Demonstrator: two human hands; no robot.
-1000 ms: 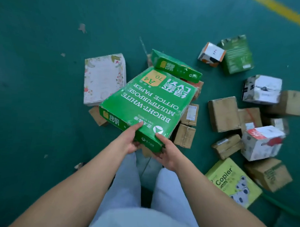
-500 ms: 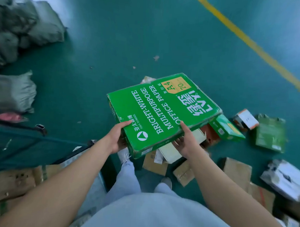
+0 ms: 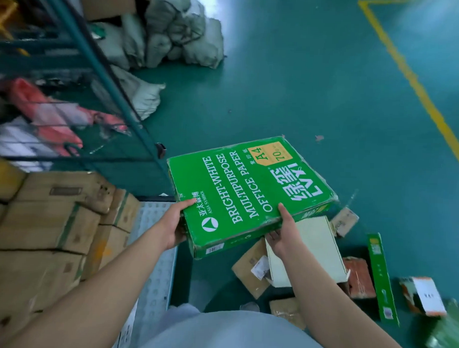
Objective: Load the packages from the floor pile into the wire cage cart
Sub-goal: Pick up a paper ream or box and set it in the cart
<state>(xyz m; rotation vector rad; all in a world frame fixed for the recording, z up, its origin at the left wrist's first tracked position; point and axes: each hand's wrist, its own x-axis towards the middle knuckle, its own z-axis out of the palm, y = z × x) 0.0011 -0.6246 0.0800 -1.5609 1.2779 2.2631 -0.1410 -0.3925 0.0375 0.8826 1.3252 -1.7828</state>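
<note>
Green floor, pile lying at right, both hands, left hand (image 3: 172,227) and right hand (image 3: 284,234), gripping stiff, probably heavy paper box (image 3: 248,192) by near corners, hovering beside cart (image 3: 77,95).

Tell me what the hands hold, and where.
Green paper box: left hand grips its near left corner, right hand its near right edge.
</note>
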